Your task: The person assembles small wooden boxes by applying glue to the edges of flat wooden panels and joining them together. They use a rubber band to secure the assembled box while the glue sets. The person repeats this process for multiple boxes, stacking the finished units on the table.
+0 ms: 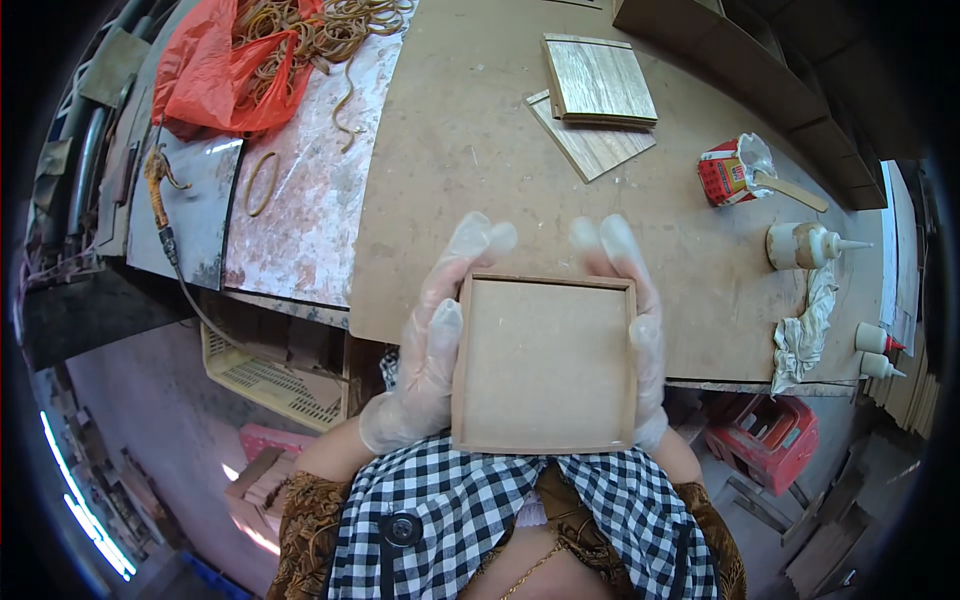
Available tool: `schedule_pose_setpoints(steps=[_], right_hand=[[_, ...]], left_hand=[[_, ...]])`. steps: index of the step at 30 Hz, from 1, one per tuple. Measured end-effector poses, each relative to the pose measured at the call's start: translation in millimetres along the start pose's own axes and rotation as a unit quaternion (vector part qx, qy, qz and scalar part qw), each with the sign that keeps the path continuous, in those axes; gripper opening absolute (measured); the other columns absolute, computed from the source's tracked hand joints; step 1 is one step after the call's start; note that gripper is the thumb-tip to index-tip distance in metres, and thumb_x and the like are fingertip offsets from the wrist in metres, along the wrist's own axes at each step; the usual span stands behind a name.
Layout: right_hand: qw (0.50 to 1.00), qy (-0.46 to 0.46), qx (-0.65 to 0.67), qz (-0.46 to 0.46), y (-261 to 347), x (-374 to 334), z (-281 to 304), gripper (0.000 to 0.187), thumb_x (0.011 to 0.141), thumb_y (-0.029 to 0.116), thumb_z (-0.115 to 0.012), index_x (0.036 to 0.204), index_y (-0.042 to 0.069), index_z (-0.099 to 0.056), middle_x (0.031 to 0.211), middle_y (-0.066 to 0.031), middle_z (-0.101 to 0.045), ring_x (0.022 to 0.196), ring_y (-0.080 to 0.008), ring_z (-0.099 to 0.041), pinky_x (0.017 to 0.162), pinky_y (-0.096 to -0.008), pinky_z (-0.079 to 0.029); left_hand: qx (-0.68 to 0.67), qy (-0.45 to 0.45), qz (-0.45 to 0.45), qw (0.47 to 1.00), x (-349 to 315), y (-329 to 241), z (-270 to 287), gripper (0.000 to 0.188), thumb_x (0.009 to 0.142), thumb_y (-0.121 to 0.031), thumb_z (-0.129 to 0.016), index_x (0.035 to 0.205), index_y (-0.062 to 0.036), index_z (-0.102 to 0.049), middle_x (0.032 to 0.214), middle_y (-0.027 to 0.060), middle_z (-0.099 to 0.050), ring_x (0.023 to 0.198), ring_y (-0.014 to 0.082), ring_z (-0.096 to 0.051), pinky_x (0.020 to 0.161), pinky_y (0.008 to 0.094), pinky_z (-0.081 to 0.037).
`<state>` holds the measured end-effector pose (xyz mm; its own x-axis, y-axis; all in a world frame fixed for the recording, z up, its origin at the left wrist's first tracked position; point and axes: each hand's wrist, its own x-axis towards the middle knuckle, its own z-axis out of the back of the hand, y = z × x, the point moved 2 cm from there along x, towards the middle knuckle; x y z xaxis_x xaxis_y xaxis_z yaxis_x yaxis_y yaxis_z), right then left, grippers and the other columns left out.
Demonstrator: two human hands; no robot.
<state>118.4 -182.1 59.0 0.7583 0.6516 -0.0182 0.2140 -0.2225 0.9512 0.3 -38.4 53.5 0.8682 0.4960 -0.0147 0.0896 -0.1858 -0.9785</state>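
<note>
A shallow square wooden tray [548, 365] with a thin raised rim is held up in front of my body, at the near edge of the table. Its left side rests against my left hand [430, 340], which wears a thin translucent glove. My right hand [648, 350], gloved the same way, presses on the opposite side. Both palms face inward, with the fingers stretched forward past the tray's far rim and the thumbs along its sides. Part of each hand's fingers is hidden behind the tray.
Wooden panels [600, 80] lie stacked at the back. To the right are a red-and-white tub [725, 172] with a flat stick, a glue bottle [800, 246], a crumpled rag [803, 335] and small bottles [874, 338]. An orange bag [205, 85] of rubber bands sits far left.
</note>
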Motion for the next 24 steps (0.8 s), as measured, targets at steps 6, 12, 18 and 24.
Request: schedule_pose_setpoints(steps=[6,12,18,24], right_hand=[[0.998,0.012,0.017,0.061,8,32,-4,0.083,0.092,0.052,-0.057,0.149,0.001,-0.024,0.149,-0.0160,-0.037,0.134,-0.0242,-0.041,0.112,-0.0380,-0.036],[0.987,0.024,-0.091,0.130,-23,77,7,0.056,0.104,0.032,-0.040,0.149,0.001,-0.028,0.148,-0.0139,-0.040,0.133,-0.0227,-0.042,0.112,-0.0354,-0.035],[0.993,-0.005,-0.029,0.118,-3,65,13,0.048,0.106,0.026,-0.036,0.144,-0.002,-0.039,0.152,-0.0127,-0.037,0.141,-0.0220,-0.033,0.117,-0.0343,-0.023],[0.990,-0.023,0.022,0.137,15,57,-4,0.054,0.106,0.032,-0.034,0.146,-0.004,-0.034,0.154,-0.0136,-0.033,0.144,-0.0212,-0.027,0.118,-0.0337,-0.018]], left_hand=[[0.055,0.057,-0.088,0.993,44,-23,5,0.061,0.104,-0.047,-0.028,0.144,-0.0019,-0.030,0.143,0.0141,-0.041,0.127,0.0211,-0.044,0.108,0.0374,-0.035],[-0.117,0.022,-0.031,0.992,74,-3,3,0.057,0.105,-0.041,-0.029,0.148,-0.0027,-0.027,0.147,0.0114,-0.039,0.133,0.0183,-0.039,0.111,0.0352,-0.032],[-0.214,-0.053,0.078,0.972,71,-25,17,0.062,0.103,-0.042,-0.032,0.152,-0.0048,-0.022,0.155,0.0115,-0.030,0.141,0.0224,-0.032,0.116,0.0377,-0.027],[-0.089,-0.066,-0.129,0.985,61,-16,19,0.063,0.104,-0.044,-0.031,0.152,-0.0026,-0.024,0.158,0.0098,-0.025,0.146,0.0217,-0.020,0.118,0.0365,-0.016]])
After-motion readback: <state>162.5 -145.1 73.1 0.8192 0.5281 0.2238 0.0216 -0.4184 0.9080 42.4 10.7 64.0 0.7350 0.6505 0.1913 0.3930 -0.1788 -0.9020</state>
